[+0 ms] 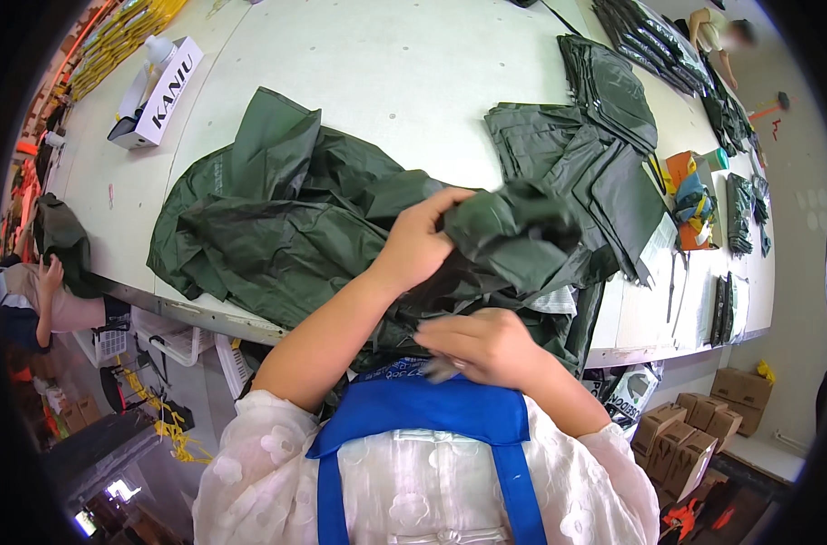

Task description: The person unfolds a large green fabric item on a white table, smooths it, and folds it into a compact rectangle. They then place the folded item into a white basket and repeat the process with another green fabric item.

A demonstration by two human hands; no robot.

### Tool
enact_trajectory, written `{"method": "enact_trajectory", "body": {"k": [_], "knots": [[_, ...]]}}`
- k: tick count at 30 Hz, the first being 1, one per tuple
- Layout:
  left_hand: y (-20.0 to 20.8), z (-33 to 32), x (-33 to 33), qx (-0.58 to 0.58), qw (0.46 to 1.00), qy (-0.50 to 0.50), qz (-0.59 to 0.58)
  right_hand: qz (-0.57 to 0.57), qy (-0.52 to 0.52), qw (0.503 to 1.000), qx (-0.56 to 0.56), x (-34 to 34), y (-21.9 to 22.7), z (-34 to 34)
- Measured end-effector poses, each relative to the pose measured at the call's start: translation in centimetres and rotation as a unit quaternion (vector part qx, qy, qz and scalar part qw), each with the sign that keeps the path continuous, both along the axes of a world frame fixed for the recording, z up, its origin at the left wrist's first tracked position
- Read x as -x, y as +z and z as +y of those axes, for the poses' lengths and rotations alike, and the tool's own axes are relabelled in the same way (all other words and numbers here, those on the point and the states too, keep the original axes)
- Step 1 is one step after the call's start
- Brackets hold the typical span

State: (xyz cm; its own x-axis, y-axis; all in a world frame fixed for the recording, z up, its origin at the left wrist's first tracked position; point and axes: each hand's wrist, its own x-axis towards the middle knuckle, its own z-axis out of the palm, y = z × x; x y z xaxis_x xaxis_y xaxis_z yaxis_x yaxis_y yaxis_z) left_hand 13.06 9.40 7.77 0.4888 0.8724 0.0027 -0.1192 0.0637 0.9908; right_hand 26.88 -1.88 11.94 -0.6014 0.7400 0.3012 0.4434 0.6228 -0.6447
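A large dark green garment of thin, shiny waterproof cloth (277, 209) lies crumpled over the near edge of the table. My left hand (423, 241) is closed on a bunched part of it, lifting that part off the pile; the raised cloth (518, 227) is blurred. Lower down, close to my blue apron (418, 409), my right hand (486, 345) has its fingers drawn together by the garment's near folds. Something small and greyish shows under these fingers, too smeared to name. Right of the garment, a stack of folded dark green pieces (577, 154) fans out on the table.
The white table (413, 82) carries a white box with a bottle (159, 104) at the left. An orange box of odds and ends (690, 204) and dark packets (654, 45) stand at the right. Cartons (695, 436) sit below. Other people work at far left (46, 291) and far right (718, 36).
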Motion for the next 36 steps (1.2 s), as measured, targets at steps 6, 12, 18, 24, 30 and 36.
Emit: {"method": "enact_trajectory", "body": {"k": [6,12,18,24,30,36], "knots": [[0.2,-1.1,1.7,0.111,0.991,0.012,-0.079,0.313,-0.486,0.816,-0.008,-5.0,-0.3,1.5],[1.3,-1.9,2.8,-0.122,0.992,0.033,0.021,0.608,-0.241,0.575,0.491,-5.8,-1.5,2.4],[1.5,-1.9,5.1,-0.269,0.954,0.052,0.121,0.401,-0.124,0.755,0.503,-2.8,-1.0,2.6],[3.0,-3.5,7.3,0.318,0.913,-0.005,-0.254,0.278,-0.341,0.860,0.257,-1.1,0.3,3.2],[4.3,-4.0,7.3,-0.303,0.952,0.043,0.019,0.415,-0.341,0.818,0.204,0.2,0.0,4.4],[5.9,-4.0,6.8,-0.331,0.870,0.176,0.321,0.489,-0.214,0.695,0.481,0.2,2.9,3.6]]}}
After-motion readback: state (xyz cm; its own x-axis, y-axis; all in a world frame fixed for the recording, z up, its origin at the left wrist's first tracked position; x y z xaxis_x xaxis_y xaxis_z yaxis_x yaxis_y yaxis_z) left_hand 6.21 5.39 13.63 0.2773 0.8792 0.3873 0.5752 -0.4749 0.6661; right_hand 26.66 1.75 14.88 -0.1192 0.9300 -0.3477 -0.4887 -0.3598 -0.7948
